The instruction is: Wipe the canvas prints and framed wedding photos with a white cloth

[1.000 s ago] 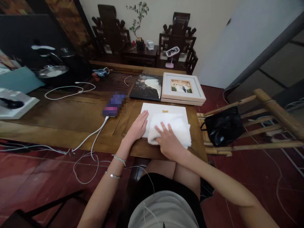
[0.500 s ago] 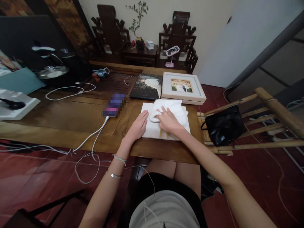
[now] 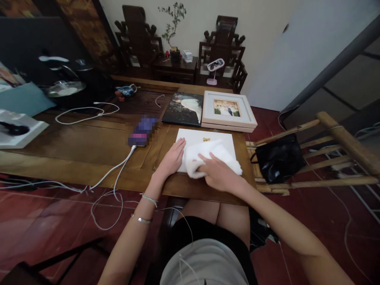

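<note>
A flat white board or album (image 3: 208,137) with a small gold mark near its far edge lies on the wooden table (image 3: 89,146) in front of me. My left hand (image 3: 172,157) rests flat on its left edge, fingers together, holding nothing. My right hand (image 3: 218,174) presses a folded white cloth (image 3: 212,156) onto the near half of the white board, fingers gripping the cloth.
Behind the board lie a white framed photo (image 3: 228,111) and a dark photo print (image 3: 184,108). A blurred purple device (image 3: 142,130) with a white cable (image 3: 118,168) is to the left. A black bag (image 3: 279,158) sits on a bamboo rack at the right. Pots stand far left.
My right hand pushed the cloth to the board's far edge, then drew it back to the near edge. The left hand has stayed in place.
</note>
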A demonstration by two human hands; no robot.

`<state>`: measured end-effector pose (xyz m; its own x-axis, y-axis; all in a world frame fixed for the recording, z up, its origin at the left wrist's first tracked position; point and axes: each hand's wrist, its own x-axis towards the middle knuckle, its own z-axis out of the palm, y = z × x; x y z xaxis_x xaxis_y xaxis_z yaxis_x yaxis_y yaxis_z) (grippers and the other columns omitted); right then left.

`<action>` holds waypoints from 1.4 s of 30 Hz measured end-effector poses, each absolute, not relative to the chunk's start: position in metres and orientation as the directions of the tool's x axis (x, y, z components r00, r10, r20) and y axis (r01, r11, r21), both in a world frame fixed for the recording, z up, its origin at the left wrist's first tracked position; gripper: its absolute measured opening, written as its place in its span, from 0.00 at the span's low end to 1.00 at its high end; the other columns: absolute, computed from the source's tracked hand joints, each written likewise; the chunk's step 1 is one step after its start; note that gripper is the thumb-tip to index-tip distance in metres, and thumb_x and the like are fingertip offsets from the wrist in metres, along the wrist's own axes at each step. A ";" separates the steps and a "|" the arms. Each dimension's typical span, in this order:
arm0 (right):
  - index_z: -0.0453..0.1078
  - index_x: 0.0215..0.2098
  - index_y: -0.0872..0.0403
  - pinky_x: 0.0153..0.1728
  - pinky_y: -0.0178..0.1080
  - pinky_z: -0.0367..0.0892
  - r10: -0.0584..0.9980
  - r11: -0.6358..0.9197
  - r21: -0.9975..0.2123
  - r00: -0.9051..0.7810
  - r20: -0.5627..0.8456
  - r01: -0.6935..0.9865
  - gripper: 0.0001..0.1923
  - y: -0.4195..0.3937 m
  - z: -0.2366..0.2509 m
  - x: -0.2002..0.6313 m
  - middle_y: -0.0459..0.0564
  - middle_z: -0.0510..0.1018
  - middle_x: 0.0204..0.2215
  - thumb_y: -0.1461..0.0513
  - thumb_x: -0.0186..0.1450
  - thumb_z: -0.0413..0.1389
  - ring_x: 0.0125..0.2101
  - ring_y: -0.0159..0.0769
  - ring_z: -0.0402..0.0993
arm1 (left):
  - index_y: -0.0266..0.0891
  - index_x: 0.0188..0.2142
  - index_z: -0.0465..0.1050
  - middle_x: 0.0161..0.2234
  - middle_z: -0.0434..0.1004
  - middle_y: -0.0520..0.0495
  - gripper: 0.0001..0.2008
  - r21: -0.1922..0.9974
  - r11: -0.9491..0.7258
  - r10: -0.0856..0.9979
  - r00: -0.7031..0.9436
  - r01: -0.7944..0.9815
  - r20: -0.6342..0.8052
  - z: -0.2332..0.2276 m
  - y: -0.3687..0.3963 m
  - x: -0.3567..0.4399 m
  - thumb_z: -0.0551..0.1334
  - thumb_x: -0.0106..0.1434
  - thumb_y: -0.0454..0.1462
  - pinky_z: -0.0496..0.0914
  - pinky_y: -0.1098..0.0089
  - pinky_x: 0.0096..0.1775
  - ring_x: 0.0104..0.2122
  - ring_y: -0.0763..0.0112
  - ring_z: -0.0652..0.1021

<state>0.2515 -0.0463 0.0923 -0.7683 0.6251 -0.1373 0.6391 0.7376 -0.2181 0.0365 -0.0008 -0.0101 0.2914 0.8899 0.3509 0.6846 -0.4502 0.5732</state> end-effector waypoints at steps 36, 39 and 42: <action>0.74 0.48 0.55 0.44 0.38 0.63 0.764 0.613 -0.245 -0.643 -0.060 0.751 0.20 0.061 0.100 0.188 0.54 0.79 0.47 0.67 0.62 0.46 0.46 0.44 0.73 | 0.32 0.57 0.67 0.60 0.67 0.36 0.22 0.584 -0.432 0.892 0.230 0.687 0.389 -0.005 -0.005 0.042 0.48 0.68 0.37 0.59 0.54 0.63 0.62 0.58 0.65; 0.74 0.48 0.57 0.44 0.38 0.62 0.764 0.610 -0.252 -0.642 -0.064 0.751 0.20 0.066 0.106 0.184 0.55 0.78 0.49 0.67 0.62 0.47 0.47 0.45 0.72 | 0.31 0.57 0.67 0.60 0.66 0.35 0.22 0.598 -0.431 0.894 0.231 0.676 0.383 -0.004 -0.004 0.042 0.48 0.68 0.36 0.59 0.53 0.63 0.62 0.57 0.65; 0.73 0.50 0.58 0.46 0.39 0.62 0.785 0.581 -0.267 -0.616 -0.065 0.769 0.22 0.070 0.111 0.206 0.55 0.77 0.50 0.67 0.61 0.46 0.47 0.46 0.71 | 0.33 0.57 0.66 0.61 0.65 0.37 0.21 0.604 -0.435 0.893 0.231 0.668 0.387 -0.006 -0.004 0.042 0.48 0.68 0.36 0.58 0.51 0.63 0.63 0.58 0.63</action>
<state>0.2056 0.0704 0.1109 -0.6159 0.7852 -0.0647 0.7688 0.5810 -0.2673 0.0419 -0.0036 -0.0065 0.2308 0.8926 0.3873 0.6677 -0.4348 0.6043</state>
